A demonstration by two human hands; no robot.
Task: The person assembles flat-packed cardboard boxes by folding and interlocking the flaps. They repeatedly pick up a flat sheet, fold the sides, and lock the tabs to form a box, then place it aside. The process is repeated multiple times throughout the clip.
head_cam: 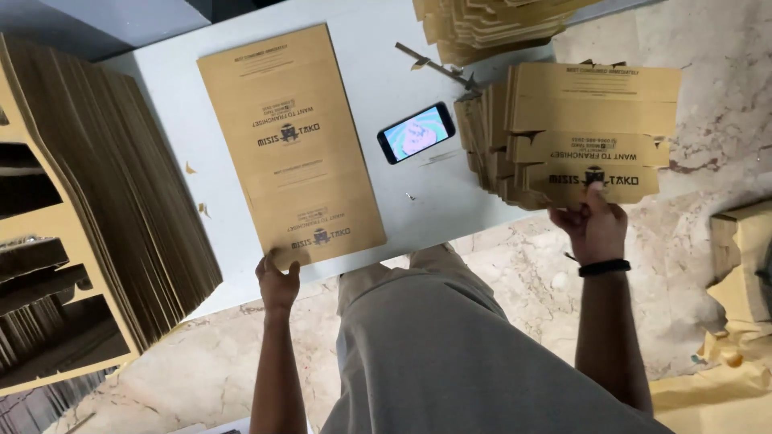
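A flat brown printed cardboard sheet [293, 141] lies lengthwise on the pale table [386, 80]. My left hand [278, 281] pinches its near corner at the table's front edge. My right hand [595, 223], a black band on its wrist, grips the near edge of a folded brown cardboard box [591, 133]. That box rests on a stack of folded boxes [486, 145] at the table's right end.
A phone [416, 133] with a lit screen lies on the table between the sheet and the stack. A thick pile of flat cardboard [112, 201] fills the left side. More cardboard [490, 24] sits at the far edge. Cardboard scraps [744, 273] lie on the marble floor to the right.
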